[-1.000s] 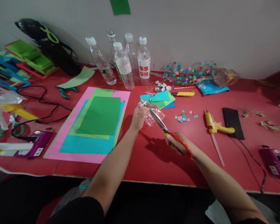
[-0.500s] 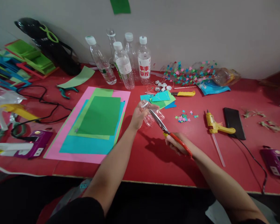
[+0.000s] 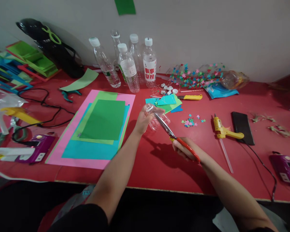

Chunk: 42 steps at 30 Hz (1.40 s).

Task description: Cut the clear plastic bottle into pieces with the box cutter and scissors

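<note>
My left hand point(image 3: 143, 120) is closed on a clear plastic bottle piece point(image 3: 157, 121), held a little above the red table with its neck end toward the fingers. In my right hand point(image 3: 182, 149) are scissors point(image 3: 168, 129) with red handles, one loop showing outside the fingers. Their blades point up and left, and the tips meet the clear plastic near my left fingers. Whether the blades are inside the plastic or only against it, I cannot tell. Just beyond lie blue and green paper scraps point(image 3: 168, 102), and small star confetti point(image 3: 190, 121) lies to the right.
Stacked coloured paper point(image 3: 102, 119) lies left on the red table point(image 3: 145, 174). Several clear bottles point(image 3: 131, 75) stand at the back. A yellow utility knife point(image 3: 192, 97), a yellow glue gun point(image 3: 223, 129) with its cord and a black phone point(image 3: 243, 128) lie to the right.
The scissor handles and my right hand have shifted very slightly to the right. My left hand and the bottle piece stay almost where they were.
</note>
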Each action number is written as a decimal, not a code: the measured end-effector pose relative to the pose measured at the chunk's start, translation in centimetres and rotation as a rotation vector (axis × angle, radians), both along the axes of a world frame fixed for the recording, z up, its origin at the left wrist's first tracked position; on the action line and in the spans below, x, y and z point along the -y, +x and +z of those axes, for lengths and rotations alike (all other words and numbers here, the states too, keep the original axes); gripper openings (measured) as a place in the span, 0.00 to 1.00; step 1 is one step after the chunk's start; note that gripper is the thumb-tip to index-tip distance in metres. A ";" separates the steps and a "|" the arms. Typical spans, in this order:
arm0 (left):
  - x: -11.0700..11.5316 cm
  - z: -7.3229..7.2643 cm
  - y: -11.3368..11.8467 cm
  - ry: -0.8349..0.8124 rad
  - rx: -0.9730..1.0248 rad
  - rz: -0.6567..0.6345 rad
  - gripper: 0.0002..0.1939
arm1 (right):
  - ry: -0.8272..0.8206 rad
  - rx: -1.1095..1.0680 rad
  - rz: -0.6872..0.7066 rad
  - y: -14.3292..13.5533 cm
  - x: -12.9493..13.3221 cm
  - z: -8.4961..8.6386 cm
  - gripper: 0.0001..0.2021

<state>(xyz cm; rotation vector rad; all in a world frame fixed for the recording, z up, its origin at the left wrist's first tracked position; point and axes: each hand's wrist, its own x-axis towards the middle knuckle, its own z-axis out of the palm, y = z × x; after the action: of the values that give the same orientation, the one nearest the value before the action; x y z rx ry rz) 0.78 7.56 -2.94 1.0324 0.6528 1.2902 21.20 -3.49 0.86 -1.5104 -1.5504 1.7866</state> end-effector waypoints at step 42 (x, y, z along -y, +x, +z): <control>-0.4 -0.1 -0.1 0.078 -0.089 -0.057 0.16 | -0.053 0.118 -0.033 0.4 -0.3 -0.1 0.26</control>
<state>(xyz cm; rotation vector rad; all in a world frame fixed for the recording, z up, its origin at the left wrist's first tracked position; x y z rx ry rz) 0.72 7.92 -3.05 1.1696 0.6403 1.2339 21.63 -3.19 0.72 -1.6841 -1.5342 1.7620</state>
